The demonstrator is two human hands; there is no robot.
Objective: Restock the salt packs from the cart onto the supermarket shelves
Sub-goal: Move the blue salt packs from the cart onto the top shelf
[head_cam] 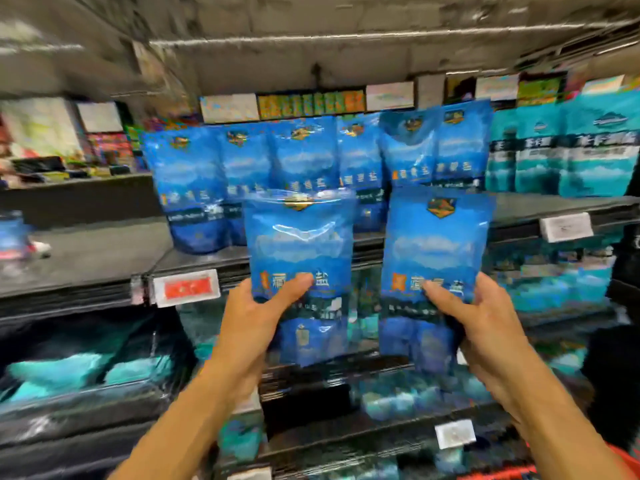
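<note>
Each of my hands holds up a blue salt pack in front of the shelves. My left hand (252, 317) grips the lower left edge of one blue pack (301, 244), thumb across its front. My right hand (485, 317) grips the lower right part of the other blue pack (440, 247), thumb on its front too. Both packs are upright, side by side, just in front of the dark shelf (104, 258). Behind them a row of several matching blue salt packs (311, 157) stands on that shelf. The cart is out of view, apart from an orange-red edge (620, 459) at the bottom right.
Teal packs (561, 150) stand to the right of the blue row. The shelf part to the left of the blue row is bare. Lower shelves hold more teal packs (69, 372). Price tags (187, 287) line the shelf edges. The image is blurred.
</note>
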